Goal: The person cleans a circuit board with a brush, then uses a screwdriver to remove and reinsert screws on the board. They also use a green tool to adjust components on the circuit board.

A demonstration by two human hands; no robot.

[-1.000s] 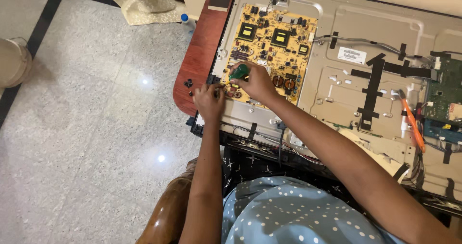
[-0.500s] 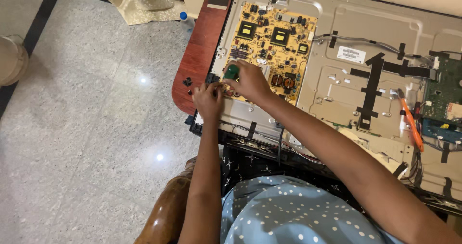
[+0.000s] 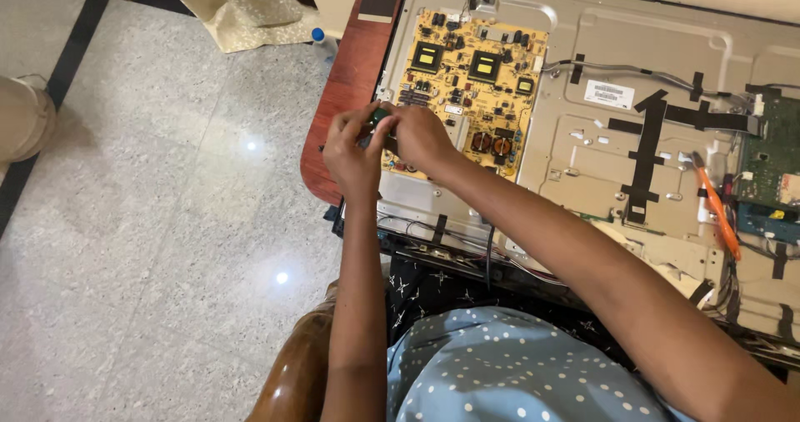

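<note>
Both hands meet at the lower left corner of the yellow power board (image 3: 467,89), which sits fixed at the left end of an opened television's grey metal back panel (image 3: 583,147). The left hand (image 3: 354,151) and the right hand (image 3: 421,134) are closed together on a small green-and-dark part (image 3: 379,118), held between the fingertips just over the board's edge, seemingly so both can steady it; what it is cannot be told. The panel lies flat on a reddish wooden counter (image 3: 346,80), near its left edge. A white rectangular label (image 3: 608,94) sits right of the board, among black tape strips (image 3: 646,151). An orange-handled tool (image 3: 717,209) lies by the green board (image 3: 771,168) at the right end.
</note>
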